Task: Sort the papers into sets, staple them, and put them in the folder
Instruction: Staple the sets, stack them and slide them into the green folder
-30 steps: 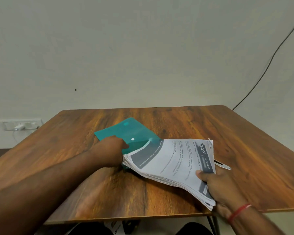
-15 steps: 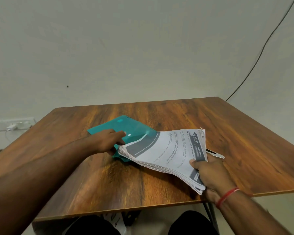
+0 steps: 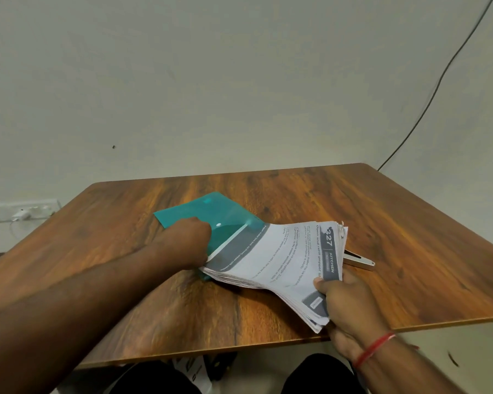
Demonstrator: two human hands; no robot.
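Observation:
A thick stack of printed papers lies slanted across the middle of the wooden table. Its far end reaches under the lifted flap of a teal plastic folder. My right hand grips the stack's near corner, thumb on top. My left hand holds the folder's near edge with curled fingers, right beside the papers' end. A silver stapler pokes out on the table from behind the stack, to the right.
The table's near edge runs just below my right hand. A wall socket with a white plug sits at the left, and a black cable hangs down the wall at the right. Loose papers lie on the floor under the table.
The stack's far end has slid further into the folder's mouth, under the translucent flap. Both hands keep their holds. The camera has shifted slightly.

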